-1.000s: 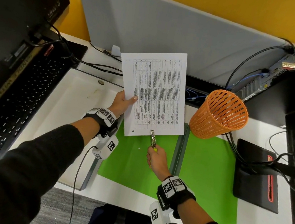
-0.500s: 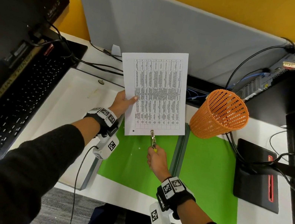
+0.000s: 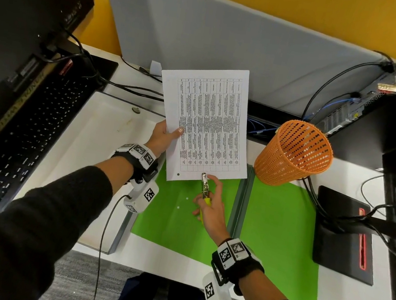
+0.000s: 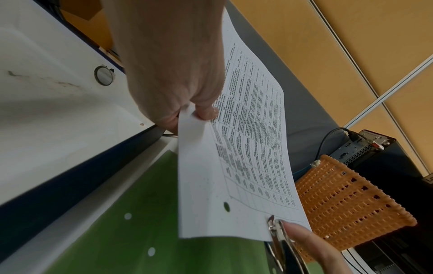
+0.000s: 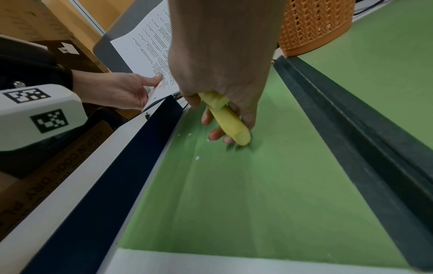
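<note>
Now: your left thumb (image 3: 178, 130) lies flat on the printed face of the sheet (image 3: 209, 125) with the other fingers behind it, so your left hand (image 3: 161, 136) pinches the left edge about halfway up. The sheet is in the air, tilted up over the far end of the green mat (image 3: 270, 227), and its lower edge is free.

Your right hand (image 3: 210, 209) is wrapped round the yellow handles of the hole punch (image 3: 203, 185). The metal nose sits on the sheet's lower edge, and one finger is stretched out beside it. Whether the jaws have bitten, cannot tell.

One hole (image 3: 178, 174) is already there near the lower left corner, and white paper dots (image 3: 178, 207) lie on the mat below. The orange basket (image 3: 296, 153) stands just right of the sheet, apart from it.

Judgement: it is a single sheet, very light and limp, and it bows in the left wrist view. If the lower edge wavers under the punch, pinch closer to it, flat, without creasing. The punch is rigid, so squeeze at the handle ends.
</note>
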The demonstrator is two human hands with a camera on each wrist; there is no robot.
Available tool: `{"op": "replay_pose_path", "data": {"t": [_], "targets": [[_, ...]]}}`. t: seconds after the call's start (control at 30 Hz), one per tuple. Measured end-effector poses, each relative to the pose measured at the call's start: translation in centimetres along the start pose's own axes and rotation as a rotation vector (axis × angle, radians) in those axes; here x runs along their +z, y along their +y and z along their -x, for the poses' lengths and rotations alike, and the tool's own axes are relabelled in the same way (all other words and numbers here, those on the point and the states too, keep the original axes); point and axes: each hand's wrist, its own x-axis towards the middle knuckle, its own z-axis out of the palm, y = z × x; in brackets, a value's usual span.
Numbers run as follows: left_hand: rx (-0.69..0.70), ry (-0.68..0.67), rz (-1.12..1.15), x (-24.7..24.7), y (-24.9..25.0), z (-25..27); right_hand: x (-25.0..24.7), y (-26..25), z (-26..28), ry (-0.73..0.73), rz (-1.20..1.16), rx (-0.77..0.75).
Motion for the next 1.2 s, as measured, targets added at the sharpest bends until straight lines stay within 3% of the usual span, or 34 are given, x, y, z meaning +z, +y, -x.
{"op": "replay_pose_path", "data": {"t": [0.4,1.2], "targets": [[0.003,-0.006,-0.016,-0.2,0.1,0.3,-0.1,0.7,0.0,0.062,0.042,-0.069],[-0.023,-0.015,-0.053,-0.7,0.9,0.9,-0.5,0.8,0.0,0.071,-0.043,0.004]]}}
